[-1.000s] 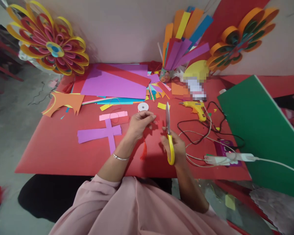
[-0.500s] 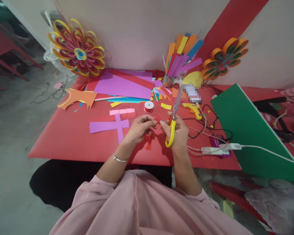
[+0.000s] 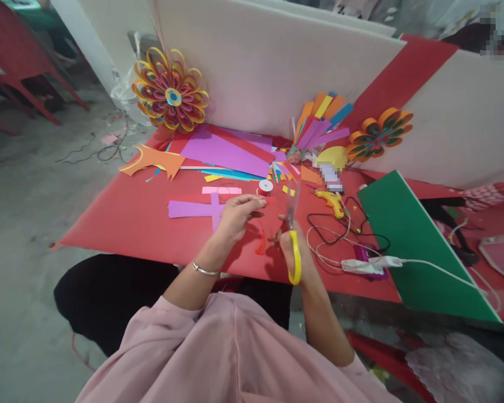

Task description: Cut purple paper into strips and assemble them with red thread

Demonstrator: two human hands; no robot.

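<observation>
My left hand [image 3: 236, 218] is closed in a pinch over the table, its fingertips together on a thin red thread. Below those fingers hangs a small red tassel [image 3: 260, 242]. In my right hand [image 3: 304, 254] are scissors [image 3: 294, 258] with yellow handles, their blurred blades pointing up and away from me. The right hand is lower and nearer to me than the left, with a gap between them. A white-ended spool of red thread [image 3: 265, 187] stands just beyond my left fingertips. Crossed purple paper strips [image 3: 193, 208] lie left of that hand, partly hidden by it.
A yellow glue gun [image 3: 331, 202], tangled cords and a white power strip [image 3: 361, 265] lie to the right, beside a green board [image 3: 420, 246]. Purple sheets [image 3: 231, 154] and paper scraps cover the back. Paper flowers [image 3: 172, 96] stand against the wall.
My right hand has moved down and away from the left, taking the scissors along. The left hand has stayed pinched, slightly higher. The camera view has shifted.
</observation>
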